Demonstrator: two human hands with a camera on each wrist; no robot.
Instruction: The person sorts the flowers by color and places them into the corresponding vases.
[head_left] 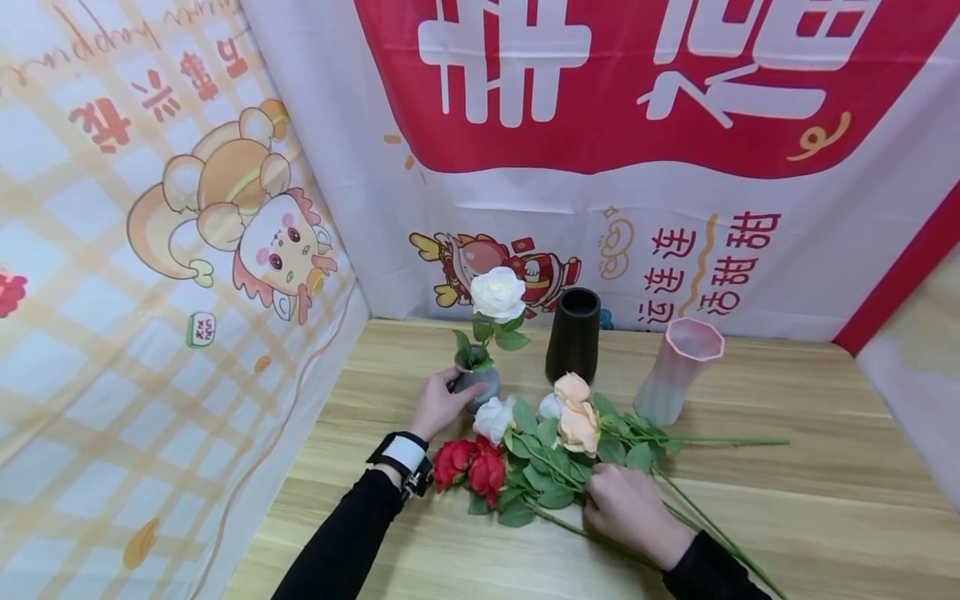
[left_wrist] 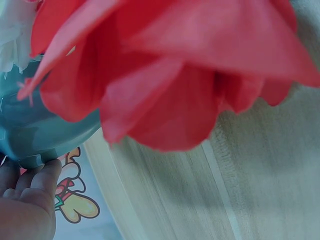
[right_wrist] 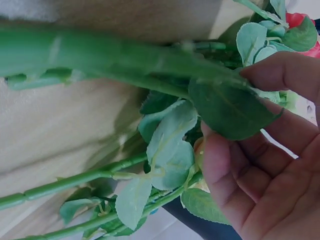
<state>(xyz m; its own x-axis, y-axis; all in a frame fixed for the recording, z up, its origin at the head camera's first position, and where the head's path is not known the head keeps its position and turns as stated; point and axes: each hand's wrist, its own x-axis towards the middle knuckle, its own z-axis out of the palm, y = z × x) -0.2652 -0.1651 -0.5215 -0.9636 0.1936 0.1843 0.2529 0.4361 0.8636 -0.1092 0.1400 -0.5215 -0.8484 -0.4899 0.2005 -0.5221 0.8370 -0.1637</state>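
A small blue-grey vase (head_left: 483, 388) stands near the table's back left, with a white rose (head_left: 497, 294) upright in it. My left hand (head_left: 438, 406) holds that vase from the left, thumb in front; the left wrist view shows the fingers (left_wrist: 41, 182) against its glossy side. My right hand (head_left: 636, 510) pinches a green rose stem (right_wrist: 150, 65) beside a leaf (right_wrist: 232, 107). That stem belongs to a pile of roses on the table; which bloom it carries, I cannot tell. Red roses (head_left: 486, 472), a white rose (head_left: 493, 418) and peach roses (head_left: 579, 425) lie there.
Behind the pile stand a tall black vase (head_left: 573, 342) and, to its right, a pink-and-white vase (head_left: 671, 375). Long stems (head_left: 738, 441) stretch rightward over the wooden table (head_left: 817, 500). Printed cloth (head_left: 480, 196) hangs along the back and left.
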